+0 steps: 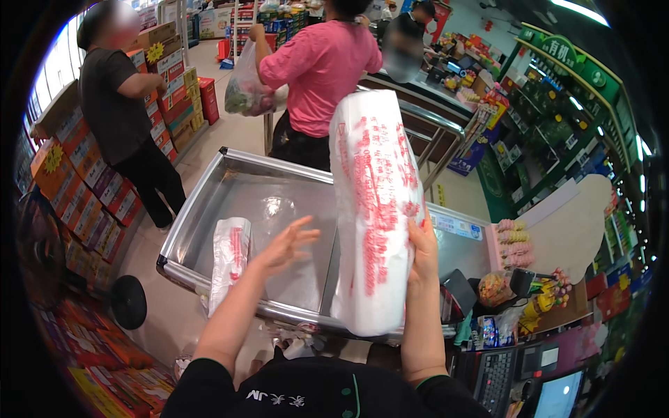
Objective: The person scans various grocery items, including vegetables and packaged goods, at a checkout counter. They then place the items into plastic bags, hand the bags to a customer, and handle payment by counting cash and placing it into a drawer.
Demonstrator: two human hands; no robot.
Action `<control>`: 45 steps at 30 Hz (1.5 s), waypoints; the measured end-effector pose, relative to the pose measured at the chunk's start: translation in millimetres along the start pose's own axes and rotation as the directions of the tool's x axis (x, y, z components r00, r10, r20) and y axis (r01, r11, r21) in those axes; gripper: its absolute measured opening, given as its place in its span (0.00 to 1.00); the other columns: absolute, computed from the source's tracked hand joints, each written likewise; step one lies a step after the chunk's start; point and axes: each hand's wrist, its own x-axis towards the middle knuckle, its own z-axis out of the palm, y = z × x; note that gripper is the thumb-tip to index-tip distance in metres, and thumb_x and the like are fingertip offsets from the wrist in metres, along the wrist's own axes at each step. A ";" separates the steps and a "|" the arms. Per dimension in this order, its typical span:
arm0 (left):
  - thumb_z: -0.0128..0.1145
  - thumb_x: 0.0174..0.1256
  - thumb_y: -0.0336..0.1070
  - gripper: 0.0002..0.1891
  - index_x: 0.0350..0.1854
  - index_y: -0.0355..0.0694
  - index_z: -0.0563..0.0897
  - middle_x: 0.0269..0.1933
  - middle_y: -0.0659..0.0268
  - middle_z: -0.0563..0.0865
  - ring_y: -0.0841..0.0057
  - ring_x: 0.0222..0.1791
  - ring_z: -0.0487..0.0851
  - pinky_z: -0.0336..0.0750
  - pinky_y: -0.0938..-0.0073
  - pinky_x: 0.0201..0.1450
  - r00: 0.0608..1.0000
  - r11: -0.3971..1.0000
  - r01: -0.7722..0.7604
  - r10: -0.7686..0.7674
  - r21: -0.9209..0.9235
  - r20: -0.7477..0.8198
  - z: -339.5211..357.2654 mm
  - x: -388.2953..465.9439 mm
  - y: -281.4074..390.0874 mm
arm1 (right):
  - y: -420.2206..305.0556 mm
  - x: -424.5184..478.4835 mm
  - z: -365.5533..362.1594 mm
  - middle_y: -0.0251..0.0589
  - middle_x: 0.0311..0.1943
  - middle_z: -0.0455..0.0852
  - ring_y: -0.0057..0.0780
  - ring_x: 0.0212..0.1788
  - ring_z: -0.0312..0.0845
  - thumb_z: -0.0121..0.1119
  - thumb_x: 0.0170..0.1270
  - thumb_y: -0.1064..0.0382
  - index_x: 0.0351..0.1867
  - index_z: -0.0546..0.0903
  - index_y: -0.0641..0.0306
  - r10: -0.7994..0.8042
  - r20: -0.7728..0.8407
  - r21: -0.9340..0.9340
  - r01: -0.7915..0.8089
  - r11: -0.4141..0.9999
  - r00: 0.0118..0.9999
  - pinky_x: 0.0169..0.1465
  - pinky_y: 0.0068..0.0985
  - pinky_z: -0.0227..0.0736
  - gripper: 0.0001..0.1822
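Observation:
My right hand (424, 250) grips a large roll of white plastic bags (368, 219) by its right side, holding it upright above the metal counter (292, 204). Red print covers the roll's face. My left hand (288, 246) is raised over the counter's steel surface, fingers spread and slightly blurred, touching nothing. To its left, a smaller stack or roll of white plastic bags (230, 251) with red print lies across the counter's near edge. Part of it is hidden behind my left forearm.
A person in pink (319, 73) stands beyond the counter with a filled plastic bag (248, 86). Another person (117, 104) stands left by stacked cartons (78, 172). On my right are a candy jar (495, 289), a keyboard (495, 379) and a screen (558, 397). A black fan (128, 302) stands at left.

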 end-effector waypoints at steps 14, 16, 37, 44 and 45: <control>0.62 0.56 0.29 0.20 0.52 0.34 0.76 0.45 0.63 0.84 0.74 0.42 0.82 0.76 0.71 0.49 0.975 0.986 -0.122 0.141 0.114 -0.174 148.2 51.1 40.1 | -3.9 -64.4 -80.8 0.38 0.41 0.79 0.20 0.42 0.76 0.61 0.56 0.74 0.46 0.69 0.66 -0.383 -0.085 -0.728 0.205 0.654 0.920 0.46 0.21 0.72 0.17; 0.60 0.57 0.28 0.14 0.46 0.34 0.79 0.39 0.64 0.85 0.77 0.38 0.83 0.77 0.74 0.44 0.949 0.896 -0.178 0.266 0.408 -0.171 150.5 61.1 66.3 | 7.3 -70.5 -78.7 0.39 0.42 0.79 0.21 0.42 0.76 0.62 0.56 0.74 0.47 0.68 0.66 -0.417 -0.143 -0.644 0.235 0.728 0.898 0.45 0.20 0.72 0.19; 0.55 0.42 0.24 0.12 0.33 0.28 0.80 0.32 0.57 0.83 0.62 0.37 0.80 0.73 0.68 0.45 0.211 -0.699 -0.064 0.688 0.712 0.695 281.3 -165.9 218.6 | -49.7 -121.4 -63.5 0.37 0.45 0.83 0.24 0.45 0.77 0.74 0.47 0.62 0.49 0.80 0.62 0.393 0.203 -0.845 -0.043 0.533 0.897 0.49 0.27 0.73 0.25; 0.56 0.43 0.29 0.12 0.31 0.27 0.79 0.25 0.59 0.77 0.68 0.26 0.76 0.67 0.73 0.28 0.192 -0.695 0.087 0.715 0.714 0.672 289.3 -193.1 187.2 | 38.3 -197.1 -65.5 0.42 0.47 0.81 0.24 0.50 0.72 0.62 0.61 0.56 0.53 0.76 0.69 0.682 0.465 -0.624 -0.336 0.705 0.565 0.55 0.25 0.67 0.23; 0.56 0.42 0.28 0.12 0.31 0.29 0.80 0.25 0.58 0.77 0.66 0.27 0.75 0.67 0.72 0.30 0.246 -0.682 0.098 0.723 0.725 0.646 286.9 -184.3 186.1 | 51.0 -201.8 -79.3 0.41 0.46 0.82 0.24 0.49 0.72 0.61 0.62 0.56 0.51 0.77 0.69 0.705 0.468 -0.639 -0.347 0.687 0.533 0.55 0.25 0.67 0.22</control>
